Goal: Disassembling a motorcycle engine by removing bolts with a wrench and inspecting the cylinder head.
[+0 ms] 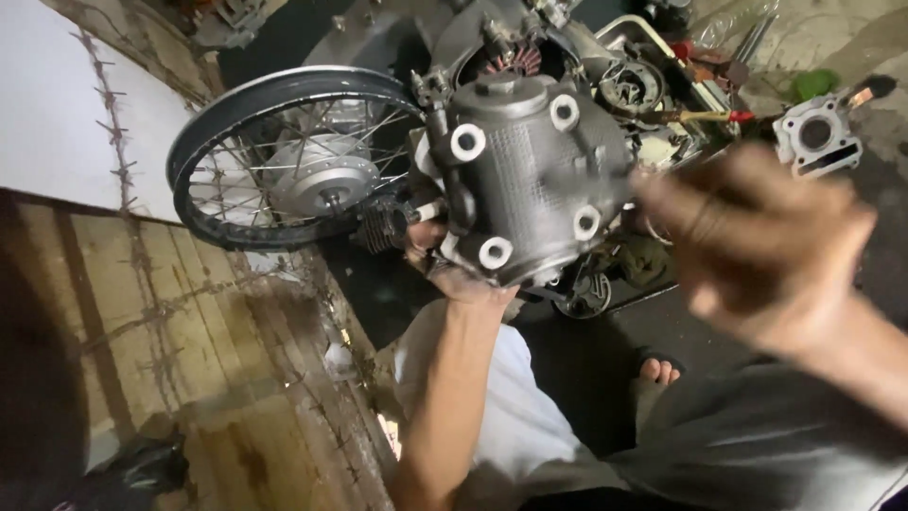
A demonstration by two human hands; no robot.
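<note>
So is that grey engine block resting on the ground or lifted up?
Lifted: the left hand holds the grey engine block from beneath, above the lap.

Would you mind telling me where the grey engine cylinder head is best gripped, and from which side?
Probably from underneath, at the lower edge of the cylinder head, where the left hand already supports it. Its broad ribbed face with four white-ringed bolt holes offers little to grasp. The blurred right hand could take the right side.

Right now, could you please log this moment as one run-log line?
left hand: holds grey engine cylinder head from below | right hand: blurred, beside it, empty | spoked wheel: behind
</note>
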